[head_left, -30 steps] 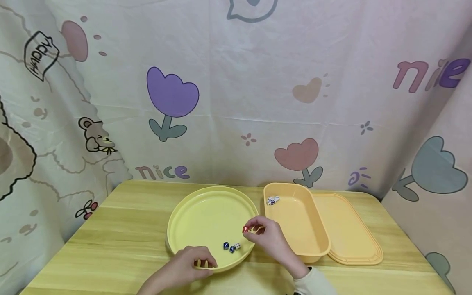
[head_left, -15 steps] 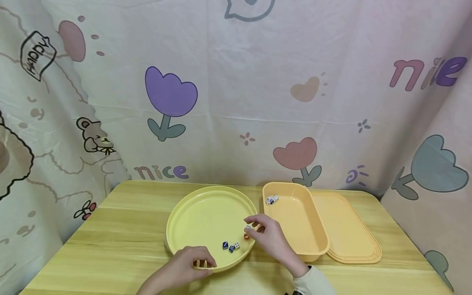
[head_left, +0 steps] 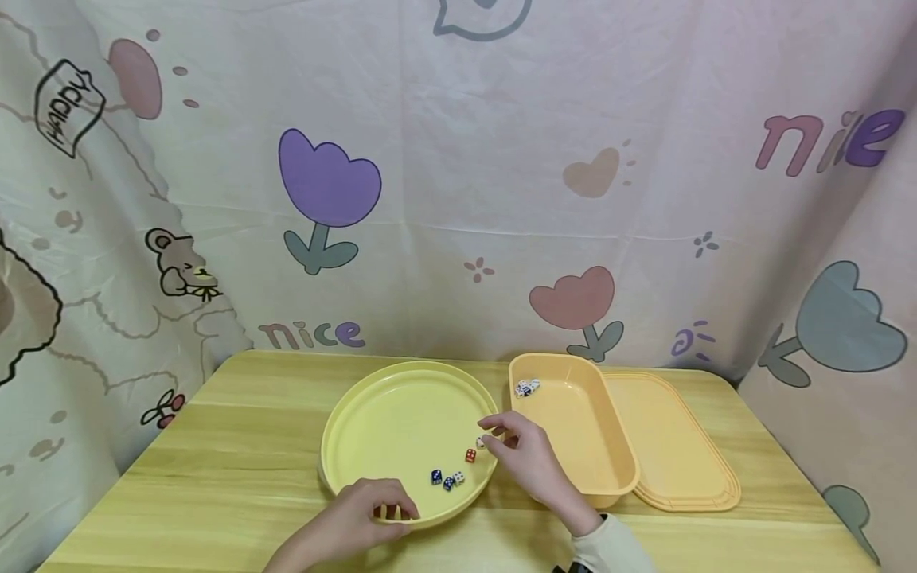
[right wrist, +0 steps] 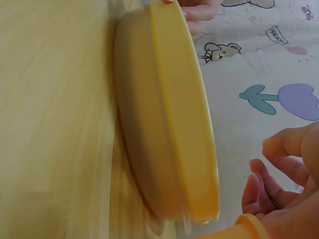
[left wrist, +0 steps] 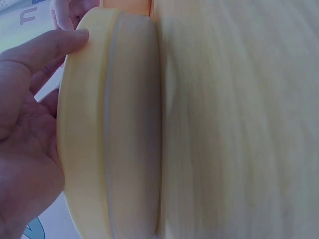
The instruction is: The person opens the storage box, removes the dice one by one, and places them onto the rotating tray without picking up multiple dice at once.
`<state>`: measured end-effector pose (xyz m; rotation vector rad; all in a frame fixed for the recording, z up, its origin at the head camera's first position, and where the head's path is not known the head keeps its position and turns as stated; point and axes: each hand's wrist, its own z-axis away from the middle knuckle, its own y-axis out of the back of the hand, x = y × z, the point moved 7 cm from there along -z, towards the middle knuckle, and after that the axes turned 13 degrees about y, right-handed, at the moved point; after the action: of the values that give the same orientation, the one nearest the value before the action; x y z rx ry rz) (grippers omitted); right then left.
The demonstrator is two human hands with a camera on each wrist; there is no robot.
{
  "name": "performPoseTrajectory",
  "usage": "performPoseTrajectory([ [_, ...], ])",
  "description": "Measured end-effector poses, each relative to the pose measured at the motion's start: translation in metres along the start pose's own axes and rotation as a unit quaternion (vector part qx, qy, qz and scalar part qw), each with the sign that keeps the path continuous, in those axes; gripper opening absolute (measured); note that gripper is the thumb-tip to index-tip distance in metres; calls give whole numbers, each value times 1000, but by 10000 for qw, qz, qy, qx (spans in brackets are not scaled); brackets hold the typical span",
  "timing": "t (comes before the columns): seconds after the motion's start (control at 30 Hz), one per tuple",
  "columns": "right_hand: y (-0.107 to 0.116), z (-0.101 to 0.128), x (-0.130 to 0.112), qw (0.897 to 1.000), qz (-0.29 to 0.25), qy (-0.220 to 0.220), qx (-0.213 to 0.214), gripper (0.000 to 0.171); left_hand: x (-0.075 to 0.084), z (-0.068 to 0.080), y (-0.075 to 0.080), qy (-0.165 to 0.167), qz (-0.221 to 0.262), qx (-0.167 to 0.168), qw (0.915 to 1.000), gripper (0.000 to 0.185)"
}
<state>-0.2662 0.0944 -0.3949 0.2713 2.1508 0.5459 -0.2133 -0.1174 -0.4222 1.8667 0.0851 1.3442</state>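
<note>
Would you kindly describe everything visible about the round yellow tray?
The round yellow tray is a shallow, smooth dish that looks like plastic, with a raised rim. It sits flat on the wooden table, just left of the orange bin. The left hand grips its near rim. Inside, near the right edge, lie a red die and three small dice, blue and white.

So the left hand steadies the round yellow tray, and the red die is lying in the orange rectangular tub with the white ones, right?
Not quite. The head view shows the red die lying in the round yellow tray, near the right hand, not in the orange tub. The left hand does hold the tray's near rim.
</note>
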Motion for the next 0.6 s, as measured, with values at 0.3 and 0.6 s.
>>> performPoseTrajectory([
  [0.3, -3, 0, 2, 9994, -193, -88, -265, 16, 1, 0, 0, 84, 113, -44, 9999, 6],
  [0.6, 14, -17, -6, 9975, -61, 17, -710, 21, 1, 3, 1, 104, 80, -61, 9999, 9],
])
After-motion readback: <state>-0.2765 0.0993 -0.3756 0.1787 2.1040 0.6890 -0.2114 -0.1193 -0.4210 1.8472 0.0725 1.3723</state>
